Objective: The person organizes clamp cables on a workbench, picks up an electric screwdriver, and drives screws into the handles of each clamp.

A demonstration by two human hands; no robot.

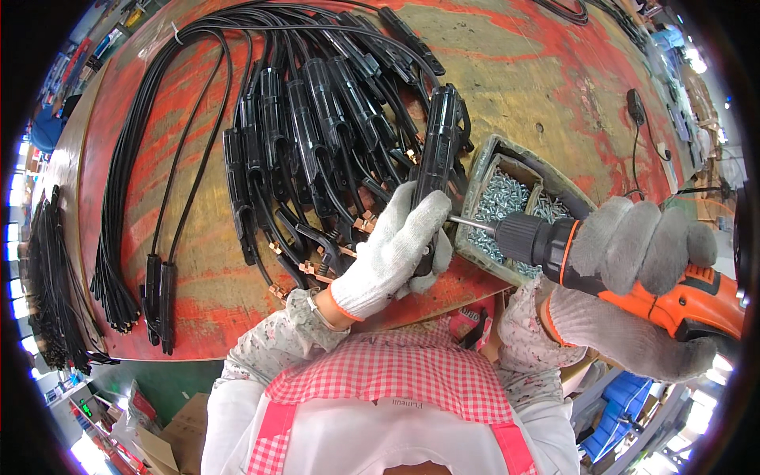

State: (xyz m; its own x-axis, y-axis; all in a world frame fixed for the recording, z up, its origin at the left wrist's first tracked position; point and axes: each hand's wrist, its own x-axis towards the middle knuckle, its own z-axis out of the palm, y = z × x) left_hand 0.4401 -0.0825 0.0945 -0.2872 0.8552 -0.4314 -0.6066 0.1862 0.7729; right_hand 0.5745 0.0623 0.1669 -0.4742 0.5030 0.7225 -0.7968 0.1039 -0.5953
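Note:
My left hand [392,253], in a white knit glove, is closed around a long black plastic handle [438,142]. The handle points away from me and its lower part is hidden by the glove. My right hand [643,247], gloved in grey and white, grips an orange and black power drill [673,299]. From the drill's chuck a thin metal bit [473,223] reaches left to the edge of the held handle; whether its tip touches a screw is hidden. Beside my left hand lie several similar black handles [297,119] with cables, and copper-coloured parts [317,271].
A tray [484,162] of small silver screws [500,194] sits right of the held handle, under the drill's bit. Bundled black cables [131,198] curve over the worn red table [198,324]. More cables [59,277] hang at the left edge. A corded black plug [636,107] lies far right.

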